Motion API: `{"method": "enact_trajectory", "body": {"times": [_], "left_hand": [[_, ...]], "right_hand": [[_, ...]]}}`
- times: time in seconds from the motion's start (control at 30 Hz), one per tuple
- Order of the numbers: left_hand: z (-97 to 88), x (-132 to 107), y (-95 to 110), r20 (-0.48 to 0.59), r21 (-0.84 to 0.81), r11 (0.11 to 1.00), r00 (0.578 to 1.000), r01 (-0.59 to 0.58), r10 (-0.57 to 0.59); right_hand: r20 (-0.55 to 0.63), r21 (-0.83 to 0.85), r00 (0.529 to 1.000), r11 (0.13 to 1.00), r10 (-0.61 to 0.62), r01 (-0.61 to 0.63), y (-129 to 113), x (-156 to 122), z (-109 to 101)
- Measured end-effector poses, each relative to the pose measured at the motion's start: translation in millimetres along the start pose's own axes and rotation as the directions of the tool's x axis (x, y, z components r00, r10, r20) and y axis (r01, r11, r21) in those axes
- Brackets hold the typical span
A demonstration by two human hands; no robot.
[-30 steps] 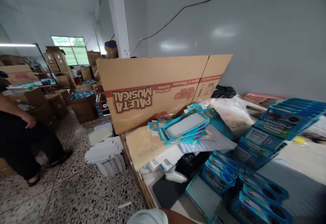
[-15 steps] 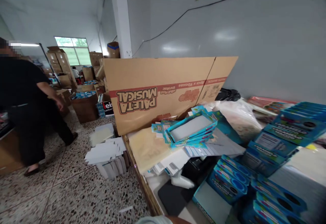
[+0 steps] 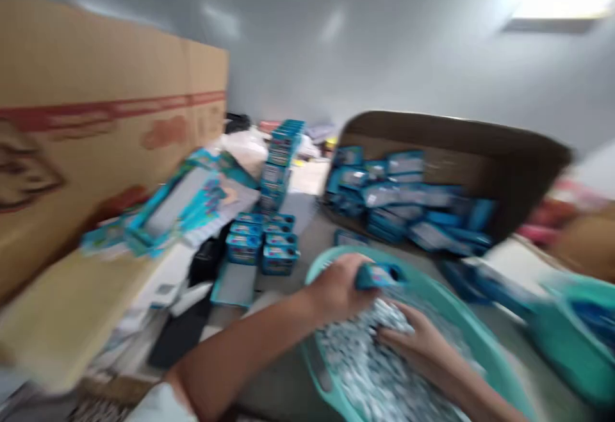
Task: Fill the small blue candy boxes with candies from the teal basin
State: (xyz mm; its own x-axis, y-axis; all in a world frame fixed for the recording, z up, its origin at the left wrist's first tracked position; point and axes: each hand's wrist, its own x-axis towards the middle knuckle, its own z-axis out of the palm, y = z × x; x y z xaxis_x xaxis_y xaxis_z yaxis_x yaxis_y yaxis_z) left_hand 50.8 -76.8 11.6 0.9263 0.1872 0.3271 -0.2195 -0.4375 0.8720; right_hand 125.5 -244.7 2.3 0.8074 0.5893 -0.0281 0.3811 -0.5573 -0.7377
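The picture is smeared by motion. My left hand (image 3: 339, 289) is closed on a small blue box (image 3: 379, 275), held over a teal basin (image 3: 471, 332). The basin is full of small silvery-white pieces (image 3: 365, 364). My right hand (image 3: 418, 339) rests in those pieces with its fingers curled into them; what they hold, if anything, is hidden. Both forearms reach in from the bottom edge.
A brown carton (image 3: 480, 146) lying on its side holds several blue boxes (image 3: 408, 198). More blue boxes are stacked at centre (image 3: 262, 243). A large printed cardboard sheet (image 3: 96, 146) stands at the left. Another teal basin (image 3: 576, 339) sits at the right.
The view has swung right and down, from the floor and a person in black to the table. Both my hands, the basin and the carton of boxes have come into view.
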Motion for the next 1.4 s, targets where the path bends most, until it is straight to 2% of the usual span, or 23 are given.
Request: {"method": "enact_trajectory", "body": {"times": [0.03,0.1,0.2,0.4,0.53,0.67,0.73,0.87,0.97,1.2,1.3,1.4], "left_hand": [[-1.8,-3.1,-2.1,-0.005,-0.035,0.999,1.000,-0.018,0.018],[-7.1,-6.9,-7.5,-0.016,-0.092,0.995,0.999,-0.031,0.030],[-10.8,-10.9,-11.0,-0.013,-0.109,0.994,1.000,-0.016,0.015],[-9.3,-14.6,-5.2,0.003,-0.107,0.993,0.999,0.051,-0.051],[-9.7,-15.1,-5.0,0.004,-0.101,0.994,0.999,0.034,-0.034],[-9.8,-15.7,-5.7,0.020,-0.094,0.995,1.000,0.018,-0.016],[-9.7,-15.2,-4.9,0.025,-0.093,0.996,1.000,0.014,-0.012],[-9.7,-13.8,-2.0,0.014,-0.076,0.997,1.000,0.021,-0.020],[-9.4,-13.7,-1.3,0.015,-0.079,0.997,1.000,0.011,-0.010],[-8.0,-14.7,-2.1,0.017,-0.086,0.996,1.000,-0.024,0.026],[-9.1,-15.2,-0.6,0.042,-0.078,0.997,0.999,-0.018,0.021],[-10.5,-15.9,0.7,0.049,-0.078,0.997,0.999,-0.015,0.019]], "right_hand": [[-0.003,0.087,0.996,0.992,0.094,-0.093,0.4,-10.4,-5.1],[0.017,0.282,0.994,0.954,0.104,-0.104,-4.9,-16.4,-8.3],[-0.008,0.376,0.989,0.917,0.149,-0.135,-12.9,-9.6,-10.9],[-0.150,0.420,0.983,0.907,0.104,-0.033,-22.4,-7.8,-34.0],[-0.207,0.435,0.978,0.898,0.027,0.068,-34.4,-5.7,-46.5],[-0.242,0.457,0.970,0.884,0.017,0.098,-50.8,-0.2,-51.1],[-0.281,0.480,0.960,0.867,0.003,0.138,-61.0,3.0,-51.5],[-0.426,0.541,0.904,0.791,-0.035,0.286,-83.4,10.6,-48.3],[-0.471,0.605,0.882,0.724,-0.011,0.332,-96.1,17.2,-42.5],[-0.414,0.804,0.895,0.529,0.169,0.272,-100.5,29.3,-27.0],[-0.400,0.828,0.899,0.491,0.178,0.271,-97.2,30.2,-22.8],[-0.384,0.830,0.913,0.485,0.135,0.277,-92.7,29.0,-20.8]]}}
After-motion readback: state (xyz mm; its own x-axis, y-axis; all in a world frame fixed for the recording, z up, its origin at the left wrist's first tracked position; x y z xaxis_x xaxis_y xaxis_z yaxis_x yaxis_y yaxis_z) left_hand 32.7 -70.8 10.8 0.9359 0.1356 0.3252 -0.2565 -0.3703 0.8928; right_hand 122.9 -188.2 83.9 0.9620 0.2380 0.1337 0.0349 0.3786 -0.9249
